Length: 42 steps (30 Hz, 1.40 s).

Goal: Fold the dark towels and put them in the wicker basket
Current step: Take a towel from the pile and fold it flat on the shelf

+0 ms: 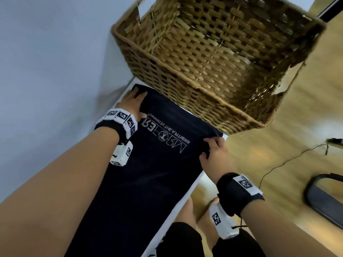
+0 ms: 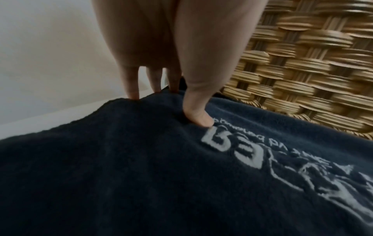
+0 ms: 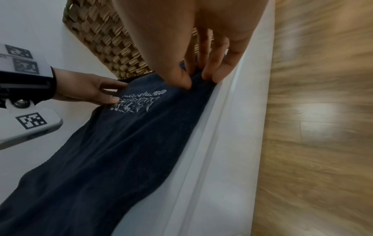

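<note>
A dark navy towel with white lettering lies lengthwise on the white table. Its far end touches the empty wicker basket. My left hand holds the towel's far left corner, thumb on top and fingers curled over the edge. My right hand pinches the far right corner, close to the table's edge, thumb on top of the cloth. The basket wall stands just beyond the left hand. The towel's near end runs out of view.
A pale wall runs along the table's left side. To the right is wooden floor with a thin cable and a dark curved frame. My legs in black shorts stand at the table's near right edge.
</note>
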Each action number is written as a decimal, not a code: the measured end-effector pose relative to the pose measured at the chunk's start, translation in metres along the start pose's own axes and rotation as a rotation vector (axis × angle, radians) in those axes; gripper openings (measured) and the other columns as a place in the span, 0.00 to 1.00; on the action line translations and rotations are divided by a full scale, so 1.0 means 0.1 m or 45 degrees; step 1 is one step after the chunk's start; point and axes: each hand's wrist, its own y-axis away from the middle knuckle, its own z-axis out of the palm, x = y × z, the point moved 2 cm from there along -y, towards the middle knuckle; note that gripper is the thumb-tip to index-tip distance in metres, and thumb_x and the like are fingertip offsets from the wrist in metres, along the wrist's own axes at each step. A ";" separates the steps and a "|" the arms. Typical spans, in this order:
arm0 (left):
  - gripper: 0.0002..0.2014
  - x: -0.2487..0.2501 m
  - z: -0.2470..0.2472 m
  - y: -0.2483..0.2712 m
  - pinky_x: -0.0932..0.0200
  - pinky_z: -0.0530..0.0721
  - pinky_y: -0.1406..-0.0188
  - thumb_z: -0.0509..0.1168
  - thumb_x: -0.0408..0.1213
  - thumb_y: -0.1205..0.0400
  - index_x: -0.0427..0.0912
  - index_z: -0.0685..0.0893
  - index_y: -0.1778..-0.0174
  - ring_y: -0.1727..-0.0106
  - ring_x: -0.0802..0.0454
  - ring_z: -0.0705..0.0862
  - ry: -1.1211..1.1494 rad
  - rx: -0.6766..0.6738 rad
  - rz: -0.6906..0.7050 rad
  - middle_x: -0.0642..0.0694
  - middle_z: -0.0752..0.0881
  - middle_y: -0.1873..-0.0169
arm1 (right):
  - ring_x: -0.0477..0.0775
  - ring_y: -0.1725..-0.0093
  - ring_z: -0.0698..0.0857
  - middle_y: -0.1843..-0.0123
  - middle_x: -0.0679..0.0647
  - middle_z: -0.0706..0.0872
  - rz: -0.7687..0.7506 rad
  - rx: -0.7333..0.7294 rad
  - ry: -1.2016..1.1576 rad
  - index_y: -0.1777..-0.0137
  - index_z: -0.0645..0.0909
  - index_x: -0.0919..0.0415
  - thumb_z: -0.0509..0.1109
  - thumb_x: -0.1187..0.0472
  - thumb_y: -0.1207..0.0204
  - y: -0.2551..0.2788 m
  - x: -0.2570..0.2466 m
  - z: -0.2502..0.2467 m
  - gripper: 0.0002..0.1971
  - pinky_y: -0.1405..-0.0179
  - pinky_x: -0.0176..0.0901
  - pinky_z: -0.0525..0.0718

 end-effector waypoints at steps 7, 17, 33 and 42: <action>0.36 -0.03 0.07 0.48 0.45 0.60 0.17 0.68 0.39 0.17 0.49 0.59 0.15 0.14 0.43 0.53 0.257 0.280 0.110 0.42 0.52 0.14 | 0.58 0.41 0.83 0.27 0.55 0.71 0.017 -0.108 0.011 0.25 0.74 0.58 0.65 0.64 0.21 0.08 -0.17 -0.14 0.24 0.42 0.37 0.77; 0.15 -0.50 1.02 2.70 0.68 0.73 0.46 0.66 0.31 0.19 0.44 0.83 0.36 0.51 0.56 0.83 0.760 0.400 -0.424 0.46 0.85 0.44 | 0.43 0.55 0.81 0.47 0.47 0.83 -0.307 -0.480 -0.036 0.41 0.86 0.53 0.68 0.65 0.24 0.73 -0.51 -0.04 0.14 0.60 0.15 0.70; 0.30 -0.61 2.78 4.38 0.47 0.85 0.40 0.75 0.34 0.22 0.30 0.73 0.26 0.47 0.42 0.86 2.086 0.584 -1.572 0.33 0.85 0.42 | 0.42 0.52 0.83 0.48 0.44 0.84 -0.717 -1.175 0.247 0.47 0.84 0.49 0.65 0.59 0.20 1.67 -1.19 0.68 0.08 0.59 0.30 0.79; 0.10 -0.51 2.52 4.26 0.52 0.79 0.55 0.71 0.34 0.28 0.45 0.75 0.70 0.59 0.48 0.76 2.089 0.829 -1.457 0.44 0.77 0.67 | 0.44 0.54 0.84 0.48 0.47 0.86 -0.787 -1.283 0.317 0.44 0.85 0.53 0.64 0.60 0.19 1.83 -1.33 0.86 0.10 0.60 0.31 0.80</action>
